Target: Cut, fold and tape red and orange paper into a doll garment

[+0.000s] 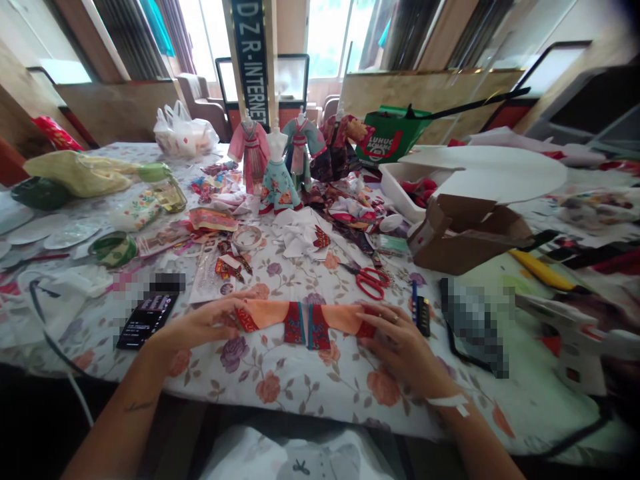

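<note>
Left hand (200,325) and right hand (403,343) lying open on a peach-and-red fabric strip (300,323), floral tablecloth (280,393) underneath, red scissors (373,281) just beyond.

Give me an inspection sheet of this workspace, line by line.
Surface: floral tablecloth, crowded with craft supplies.
Job's things: orange fabric strip with red embroidered bands, lying flat.
Clutter: red-handled scissors, cardboard box, gowned doll mannequins, fabric scraps.
Grippers: left hand and right hand, fingers resting on opposite ends of the strip.
Cables: thin cord at the table's left edge.
Surroundings: bright windows, armchair, DZR-INTERNET sign.
</note>
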Tool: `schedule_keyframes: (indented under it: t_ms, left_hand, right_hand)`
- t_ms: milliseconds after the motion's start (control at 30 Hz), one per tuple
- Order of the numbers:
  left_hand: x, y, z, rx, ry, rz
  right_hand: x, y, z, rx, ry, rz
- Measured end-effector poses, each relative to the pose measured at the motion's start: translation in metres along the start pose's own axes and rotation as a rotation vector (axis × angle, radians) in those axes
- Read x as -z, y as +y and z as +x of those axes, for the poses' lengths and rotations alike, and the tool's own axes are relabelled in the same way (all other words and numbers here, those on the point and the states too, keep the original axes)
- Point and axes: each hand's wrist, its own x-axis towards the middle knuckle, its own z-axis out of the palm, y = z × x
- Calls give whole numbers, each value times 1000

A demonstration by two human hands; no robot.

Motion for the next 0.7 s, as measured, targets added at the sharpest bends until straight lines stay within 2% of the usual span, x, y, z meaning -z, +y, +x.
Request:
schedule_keyframes:
  t_ms: [100,267,333,500,700]
  left_hand:
    - [-2,3,2,3,7,57]
    - [-8,-10,14,57,170,-125]
    - [-10,-16,17,93,217,-127]
    - [-10,-23,18,113,288,-27]
    - [-7,-23,22,52,358,181]
  right_hand:
    - [3,10,3,27,-56,6]
    - [6,15,6,18,-86,34]
    - [6,15,6,19,-87,40]
    - [4,16,7,24,-29,89]
    - [3,15,10,26,-7,110]
